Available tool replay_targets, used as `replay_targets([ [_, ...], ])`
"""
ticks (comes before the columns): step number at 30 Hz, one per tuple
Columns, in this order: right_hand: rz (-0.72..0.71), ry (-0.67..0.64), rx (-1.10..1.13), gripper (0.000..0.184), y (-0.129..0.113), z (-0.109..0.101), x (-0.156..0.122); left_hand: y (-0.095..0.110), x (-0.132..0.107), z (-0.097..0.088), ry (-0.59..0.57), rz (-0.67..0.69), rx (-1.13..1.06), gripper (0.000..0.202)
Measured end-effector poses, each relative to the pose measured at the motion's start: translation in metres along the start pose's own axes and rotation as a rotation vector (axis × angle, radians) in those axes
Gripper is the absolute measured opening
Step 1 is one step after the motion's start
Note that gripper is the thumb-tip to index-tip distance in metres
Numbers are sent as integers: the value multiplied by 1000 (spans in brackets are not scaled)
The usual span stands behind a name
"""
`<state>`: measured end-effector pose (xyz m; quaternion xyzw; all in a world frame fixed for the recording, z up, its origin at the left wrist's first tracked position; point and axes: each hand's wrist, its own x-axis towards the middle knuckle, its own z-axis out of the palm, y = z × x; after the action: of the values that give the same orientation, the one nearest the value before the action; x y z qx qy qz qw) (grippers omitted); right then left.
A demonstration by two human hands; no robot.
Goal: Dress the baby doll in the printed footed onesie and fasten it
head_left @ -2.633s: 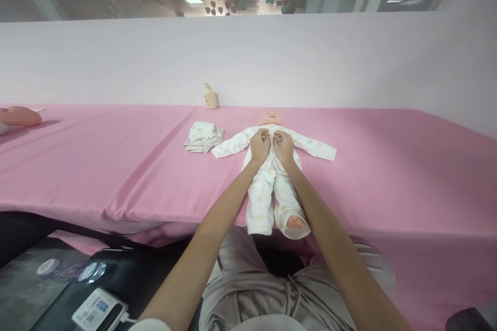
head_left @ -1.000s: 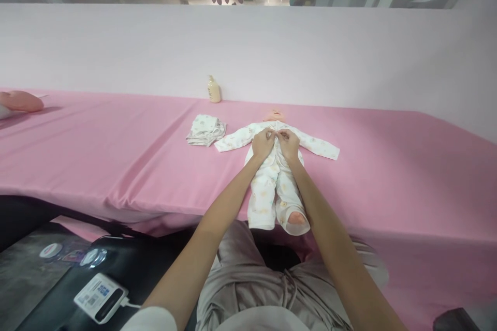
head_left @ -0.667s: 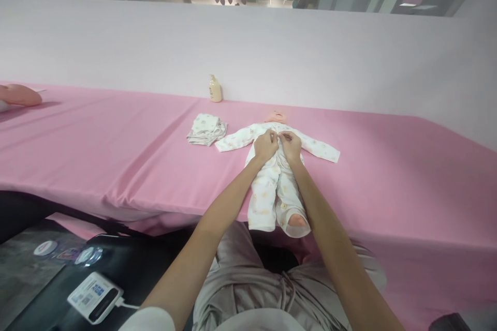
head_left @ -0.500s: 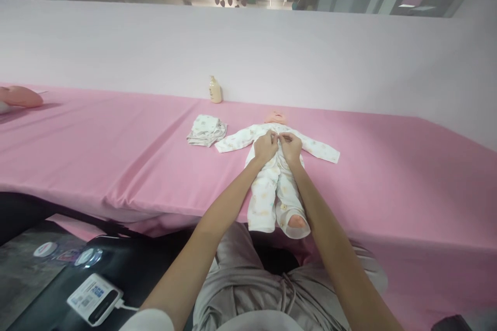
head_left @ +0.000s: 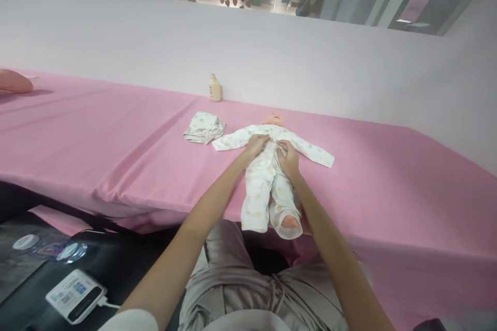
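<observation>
A baby doll [head_left: 272, 118] lies face up on the pink table cover [head_left: 388, 176], dressed in a white printed romper [head_left: 267, 186] with its sleeves spread out. One bare foot [head_left: 289, 222] shows at the near leg opening. My left hand [head_left: 256, 144] lies on the doll's upper chest with fingers stretched flat. My right hand [head_left: 288, 158] rests beside it on the romper's front, fingers lying on the fabric. Neither hand holds anything that I can see.
A folded white garment [head_left: 203, 128] lies left of the doll. A small cream bottle [head_left: 214, 88] stands by the back wall. A pink object [head_left: 13, 81] sits far left. A white device with a cable [head_left: 74, 296] lies on a dark surface below the table edge.
Both hands have let go of the pinch at the romper's neckline and dropped lower, lying flat on the chest. The view has tilted and shifted slightly.
</observation>
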<state>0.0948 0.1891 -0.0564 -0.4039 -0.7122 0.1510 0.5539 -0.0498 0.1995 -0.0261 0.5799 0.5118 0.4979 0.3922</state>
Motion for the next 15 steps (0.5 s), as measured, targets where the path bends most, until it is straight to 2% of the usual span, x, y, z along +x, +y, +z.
replay_targets([
  [4,-128,38,-135,9,-4,-3,-4,-4,-6,-21,-154,-56,-30,28],
  [8,-185,14,-144,8,-6,-4,-3,-4,-11,-27,-281,-36,51,29],
  [15,-134,-29,-102,5,-4,-6,-1,1,-13,-19,-181,143,309,28],
])
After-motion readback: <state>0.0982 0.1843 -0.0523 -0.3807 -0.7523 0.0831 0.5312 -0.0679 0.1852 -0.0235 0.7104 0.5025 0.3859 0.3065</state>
